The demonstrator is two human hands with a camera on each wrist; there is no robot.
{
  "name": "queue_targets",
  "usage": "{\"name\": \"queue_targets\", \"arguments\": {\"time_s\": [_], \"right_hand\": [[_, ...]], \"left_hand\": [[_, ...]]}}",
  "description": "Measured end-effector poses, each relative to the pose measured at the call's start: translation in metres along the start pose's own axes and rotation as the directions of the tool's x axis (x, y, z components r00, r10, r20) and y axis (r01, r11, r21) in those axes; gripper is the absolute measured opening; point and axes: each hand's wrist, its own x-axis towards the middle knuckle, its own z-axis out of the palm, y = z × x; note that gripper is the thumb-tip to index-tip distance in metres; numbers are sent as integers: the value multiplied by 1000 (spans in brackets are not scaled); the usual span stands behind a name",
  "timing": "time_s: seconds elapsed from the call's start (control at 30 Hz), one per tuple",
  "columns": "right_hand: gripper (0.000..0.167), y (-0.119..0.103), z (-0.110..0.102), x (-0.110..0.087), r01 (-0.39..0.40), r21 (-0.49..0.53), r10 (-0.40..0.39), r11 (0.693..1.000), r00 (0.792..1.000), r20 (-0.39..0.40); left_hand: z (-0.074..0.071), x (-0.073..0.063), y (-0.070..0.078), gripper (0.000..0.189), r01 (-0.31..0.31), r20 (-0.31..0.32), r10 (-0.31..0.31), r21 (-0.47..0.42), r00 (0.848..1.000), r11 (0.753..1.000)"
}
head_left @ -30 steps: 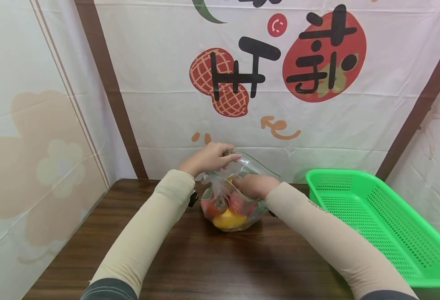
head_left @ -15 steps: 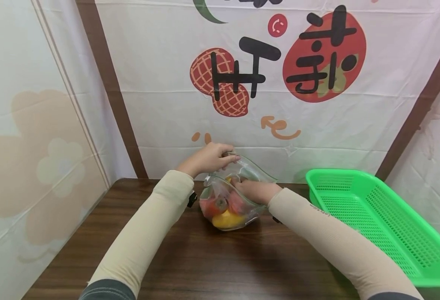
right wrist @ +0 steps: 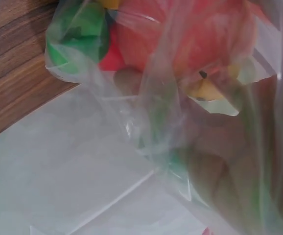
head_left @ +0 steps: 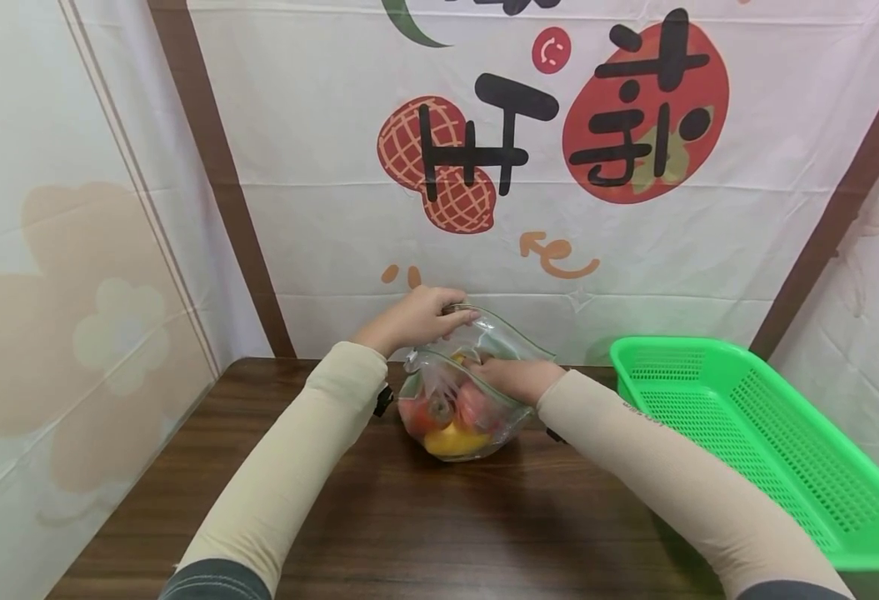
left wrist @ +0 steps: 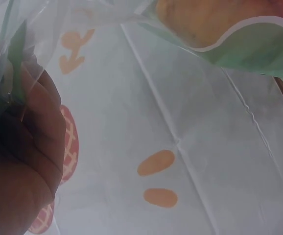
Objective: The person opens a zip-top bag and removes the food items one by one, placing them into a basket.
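Observation:
A clear zip bag (head_left: 510,335) bulges with fruit-shaped items on the table. Low in it lies a yellow fruit (head_left: 456,440), with a pink-red one (head_left: 475,405) above. My left hand (head_left: 424,318) grips the bag's upper edge, and the left wrist view shows its fingers (left wrist: 43,127) curled at the plastic. Through the open mouth reaches my right hand (head_left: 517,379), its fingertips among the fruit. In the right wrist view, plastic blurs that hand beside a large red fruit (right wrist: 210,36) and a green item (right wrist: 85,34). Whether it holds any fruit is unclear.
A green plastic basket (head_left: 679,343) stands at the right of the dark wooden table (head_left: 409,533). Directly behind the bag hangs a white printed cloth (head_left: 319,242). Another cloth (head_left: 19,108) closes off the left side.
My right hand has shifted slightly right inside the bag, and the bag's mouth has moved a little. My left hand stays at the upper edge.

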Motion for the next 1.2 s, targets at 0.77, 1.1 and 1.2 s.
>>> {"name": "queue_targets", "arguments": {"time_s": [0.77,1.1,1.2], "right_hand": [[32,64,-25,-20,41,991,85,131,995,-53],[62,74,-26,-38,70,996,148,53,986,-77],[63,75,-25,-43,73,996,167,47,983,-80]], "left_hand": [[-2,-8,-5,30,4,-62,-4,-5,998,1000],[-1,-7,-4,29,-11,-69,11,-1,998,1000],[-1,-5,-4,27,-26,-79,27,17,997,1000]]}}
